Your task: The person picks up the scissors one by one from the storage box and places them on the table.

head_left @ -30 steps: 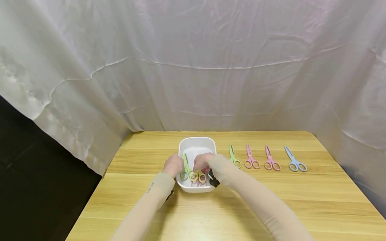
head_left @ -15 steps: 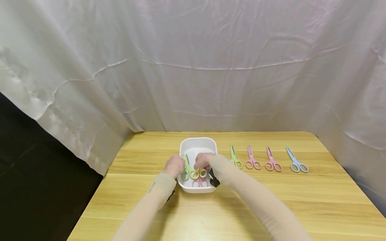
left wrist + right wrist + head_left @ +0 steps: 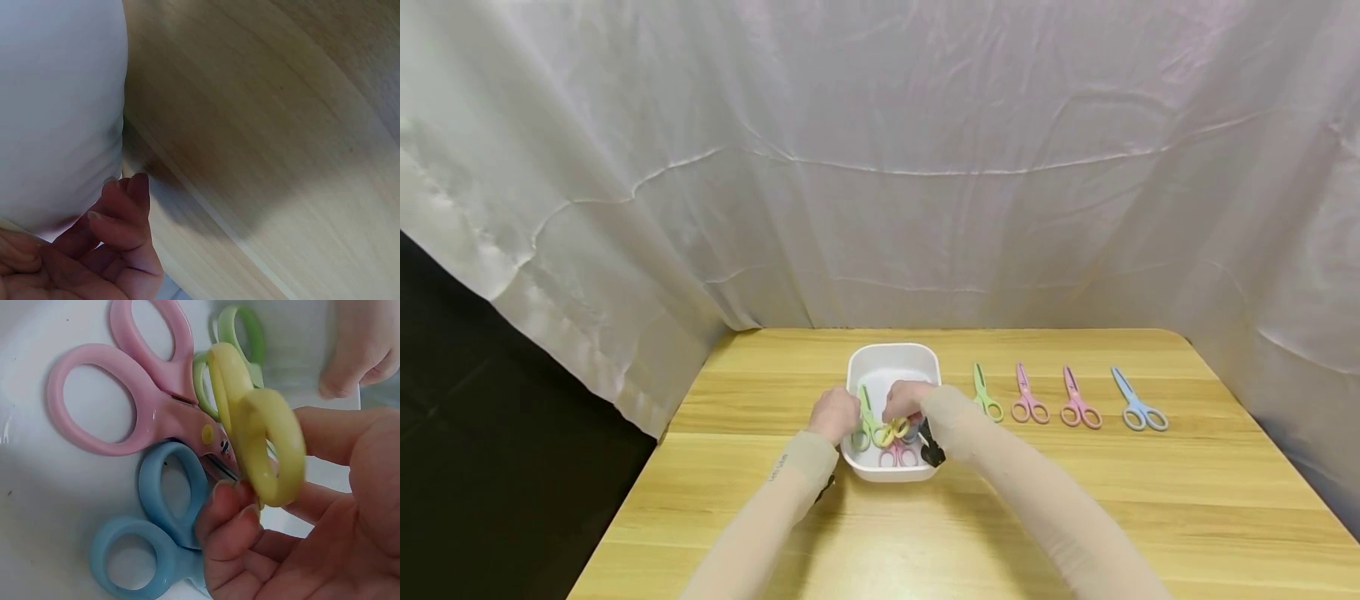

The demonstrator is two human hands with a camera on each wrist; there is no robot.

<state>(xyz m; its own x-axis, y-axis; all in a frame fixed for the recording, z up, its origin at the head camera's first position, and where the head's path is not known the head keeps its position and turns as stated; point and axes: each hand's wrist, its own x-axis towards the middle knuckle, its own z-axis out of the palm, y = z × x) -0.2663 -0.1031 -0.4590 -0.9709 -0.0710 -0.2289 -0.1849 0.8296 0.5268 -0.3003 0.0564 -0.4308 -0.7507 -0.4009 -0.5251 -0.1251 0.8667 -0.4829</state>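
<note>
A white plastic bin (image 3: 891,474) stands on the wooden table, with my left hand (image 3: 835,413) at its left side. In the left wrist view the thumb lies over the rim and the curled fingers touch the outer wall. Inside the bin, my right hand (image 3: 906,400) pinches yellow scissors (image 3: 265,478), their handle loops turned on edge toward the right wrist camera. Below them lie pink scissors (image 3: 156,415) and blue scissors (image 3: 164,559). Green scissors (image 3: 866,407) lie along the bin's left side. The right fingers partly hide the yellow and blue scissors.
To the bin's right, a spaced row on the table (image 3: 1000,533) holds green scissors (image 3: 980,385), two pink scissors (image 3: 1024,387) and blue scissors (image 3: 1126,390), blades pointing away. A grey curtain (image 3: 925,242) hangs behind the table's far edge.
The yellow scissors have tilted in my right hand, their loops turning edgewise, and a blue handle now shows beside them. My left hand stays at the bin's rim.
</note>
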